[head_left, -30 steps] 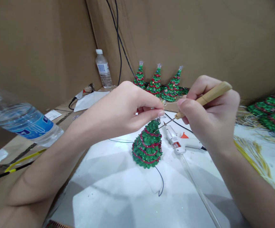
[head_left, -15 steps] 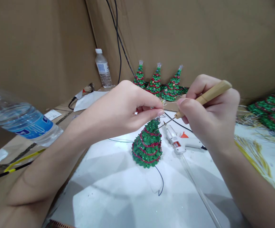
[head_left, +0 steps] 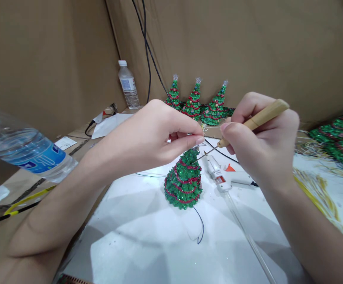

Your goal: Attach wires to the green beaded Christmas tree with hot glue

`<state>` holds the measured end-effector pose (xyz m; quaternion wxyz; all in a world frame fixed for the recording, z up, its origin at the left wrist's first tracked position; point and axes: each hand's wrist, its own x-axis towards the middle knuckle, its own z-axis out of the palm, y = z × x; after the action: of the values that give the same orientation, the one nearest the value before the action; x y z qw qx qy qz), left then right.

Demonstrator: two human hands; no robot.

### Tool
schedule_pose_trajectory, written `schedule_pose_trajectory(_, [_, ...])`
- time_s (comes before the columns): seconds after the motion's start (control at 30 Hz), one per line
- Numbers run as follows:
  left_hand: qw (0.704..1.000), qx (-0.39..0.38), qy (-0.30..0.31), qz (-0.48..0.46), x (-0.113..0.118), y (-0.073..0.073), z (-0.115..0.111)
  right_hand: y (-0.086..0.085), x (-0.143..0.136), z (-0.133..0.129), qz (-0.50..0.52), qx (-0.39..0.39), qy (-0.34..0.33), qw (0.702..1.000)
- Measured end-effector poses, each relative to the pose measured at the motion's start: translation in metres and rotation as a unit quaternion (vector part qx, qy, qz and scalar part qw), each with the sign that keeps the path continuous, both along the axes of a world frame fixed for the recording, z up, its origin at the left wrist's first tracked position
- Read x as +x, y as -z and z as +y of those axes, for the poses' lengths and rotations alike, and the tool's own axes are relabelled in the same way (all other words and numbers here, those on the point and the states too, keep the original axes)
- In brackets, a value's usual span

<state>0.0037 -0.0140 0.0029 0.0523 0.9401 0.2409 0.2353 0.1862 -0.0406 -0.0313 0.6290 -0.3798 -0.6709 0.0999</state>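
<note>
A small green Christmas tree (head_left: pixel 184 183) with red garland stands upright on the white board. My left hand (head_left: pixel 162 132) reaches over it from the left, thumb and forefinger pinched at its clear topper; the fingertips partly hide that spot. Between the fingers of my right hand (head_left: pixel 257 138) is an awl (head_left: pixel 266 114) with a wooden handle. Its thin metal shaft slants down to the left, and the point meets the upper right side of the tree. A thin dark wire (head_left: pixel 202 225) trails from the tree's base.
A white glue gun (head_left: pixel 220 177) with a clear glue stick lies right of the tree. Finished trees (head_left: pixel 194 100) stand behind, with more green trees (head_left: pixel 341 138) at right. Yellow and white wires (head_left: pixel 316 193) lie nearby. Water bottles (head_left: pixel 32 146) are on the left.
Almost nothing differs. Both hands, the awl and the tree keep their places, and the view has shifted very slightly.
</note>
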Motion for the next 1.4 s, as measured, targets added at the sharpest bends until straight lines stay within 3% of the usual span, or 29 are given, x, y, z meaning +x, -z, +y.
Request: schedule_pose_trajectory(1.4, [1.000,0.016,-0.002,0.004,0.0007,-0.0004,0.0000,-0.0012,-0.0006,-0.0009,-0.010,0.003,0.004,1.000])
